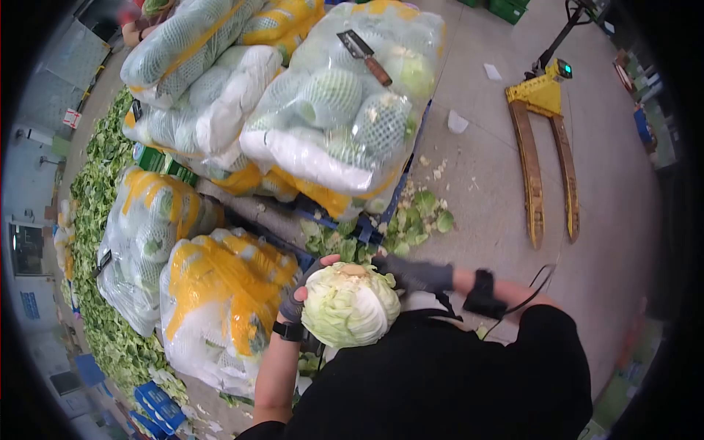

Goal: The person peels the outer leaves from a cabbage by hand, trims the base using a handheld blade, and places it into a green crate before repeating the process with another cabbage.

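Observation:
A pale green cabbage point(350, 308) is held in front of my chest, its cut stem end facing up. My left hand point(297, 297), in a grey glove with bare fingertips, is closed around its left side. At the cabbage's upper right edge is my right hand point(414, 273), in a dark grey glove and slightly blurred; its fingers are hidden. A cleaver point(364, 57) with a dark blade and brown wooden handle lies on a large clear bag of net-wrapped cabbages point(330, 99) ahead of me.
More bagged cabbages point(213, 293) with yellow tape stand at left. Loose leaves point(110, 220) form a long heap beyond them, and some leaves point(422, 220) lie beside the blue pallet point(411, 158). A yellow pallet jack point(539, 95) stands at right. Another person's arm point(132, 33) shows at upper left.

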Demonstrator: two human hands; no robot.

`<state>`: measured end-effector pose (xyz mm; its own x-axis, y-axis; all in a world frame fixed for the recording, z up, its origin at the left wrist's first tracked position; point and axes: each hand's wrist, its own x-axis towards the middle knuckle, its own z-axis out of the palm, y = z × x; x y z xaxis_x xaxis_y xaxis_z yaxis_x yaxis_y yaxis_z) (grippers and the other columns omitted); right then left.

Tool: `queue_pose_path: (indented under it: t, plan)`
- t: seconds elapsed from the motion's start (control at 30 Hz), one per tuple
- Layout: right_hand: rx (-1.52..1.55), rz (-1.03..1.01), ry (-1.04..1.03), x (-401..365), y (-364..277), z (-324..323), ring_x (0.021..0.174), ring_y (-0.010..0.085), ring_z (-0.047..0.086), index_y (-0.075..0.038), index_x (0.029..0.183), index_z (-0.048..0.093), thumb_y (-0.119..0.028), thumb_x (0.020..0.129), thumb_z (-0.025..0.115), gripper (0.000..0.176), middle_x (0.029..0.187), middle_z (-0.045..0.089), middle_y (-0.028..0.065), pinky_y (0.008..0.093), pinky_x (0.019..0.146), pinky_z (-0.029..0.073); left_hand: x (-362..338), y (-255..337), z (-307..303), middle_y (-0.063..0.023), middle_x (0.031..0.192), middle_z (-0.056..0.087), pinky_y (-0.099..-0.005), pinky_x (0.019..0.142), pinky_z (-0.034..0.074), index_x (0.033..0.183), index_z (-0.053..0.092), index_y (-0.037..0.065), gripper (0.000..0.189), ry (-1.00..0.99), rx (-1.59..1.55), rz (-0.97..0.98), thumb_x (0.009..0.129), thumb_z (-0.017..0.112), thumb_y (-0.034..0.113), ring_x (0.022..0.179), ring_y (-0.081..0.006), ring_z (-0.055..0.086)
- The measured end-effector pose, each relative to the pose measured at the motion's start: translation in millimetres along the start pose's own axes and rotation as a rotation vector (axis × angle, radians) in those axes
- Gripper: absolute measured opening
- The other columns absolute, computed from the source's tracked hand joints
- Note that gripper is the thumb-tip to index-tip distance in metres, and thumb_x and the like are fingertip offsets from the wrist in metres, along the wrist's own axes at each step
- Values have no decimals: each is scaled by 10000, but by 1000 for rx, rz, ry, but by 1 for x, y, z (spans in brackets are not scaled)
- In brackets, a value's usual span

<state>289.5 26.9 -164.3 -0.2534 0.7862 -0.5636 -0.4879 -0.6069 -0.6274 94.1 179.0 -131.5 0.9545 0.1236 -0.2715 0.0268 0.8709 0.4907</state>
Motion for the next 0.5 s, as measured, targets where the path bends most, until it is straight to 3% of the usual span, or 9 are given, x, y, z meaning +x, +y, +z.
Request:
queue_pose_path:
  t: [0.07,0.17,0.2,0.23,0.3,0.33,0.37,0.43,0.5]
  plan:
    - [661,5,-8,19,5,12,1090,161,487,-51,1267,372,-373,917,399,477,1231,477,76,313,929,400,29,8,5,-114,1217,437,-342,956,354,1278,300,19,923,9,74,68,629,709,531,1120,-215,444]
    - [780,-190,-139,17,-59,4,1099,177,485,-59,1265,377,-338,925,382,441,1230,477,86,330,939,400,69,58,37,-123,1236,423,-332,960,343,1288,306,2,813,292,517,68,720,658,464,1126,-204,429]
    - [945,-169,-264,19,-75,-3,1110,200,482,-60,1264,376,-303,933,354,411,1235,471,102,351,950,399,81,71,36,-126,1231,424,-333,963,334,1285,313,-19,735,246,788,184,765,631,391,1135,-197,411]
    - [874,-223,-187,27,-80,-14,1137,216,463,-68,1290,342,-361,929,337,465,1269,439,109,375,963,388,93,87,56,-178,1254,393,-353,972,323,1285,300,-37,832,190,769,170,696,697,398,1171,-257,384]
    - [806,-350,-193,64,-80,-51,1153,222,450,-78,1316,306,-417,912,361,530,1299,406,108,378,973,378,116,102,67,-231,1264,355,-374,976,317,1283,274,-51,961,281,1708,346,602,758,423,1176,-329,370]
    - [616,-465,-102,63,-102,-51,1159,229,445,-87,1334,276,-459,892,386,588,1320,381,106,377,977,374,128,108,66,-231,1264,355,-374,976,317,1283,274,-51,961,283,1711,356,602,758,423,1176,-329,370]
    - [644,-411,-81,67,-118,-58,1146,227,457,-73,1322,301,-442,900,378,566,1311,395,105,363,955,390,142,115,63,-248,1261,342,-384,978,314,1283,260,-56,1014,373,1716,454,560,778,431,1172,-355,363]
    - [214,-295,200,63,-157,-80,1110,247,489,-64,1302,345,-436,900,373,549,1270,443,141,355,888,426,167,129,53,-264,1258,330,-394,979,311,1283,245,-61,1066,456,1723,559,519,797,438,1167,-380,356]
    - [-844,-215,509,57,-202,-116,1044,294,527,-57,1217,441,-456,870,415,530,1186,502,180,369,824,440,190,137,36,-249,1247,341,-404,982,305,1273,240,-70,1064,535,1668,383,522,788,448,1171,-366,344]
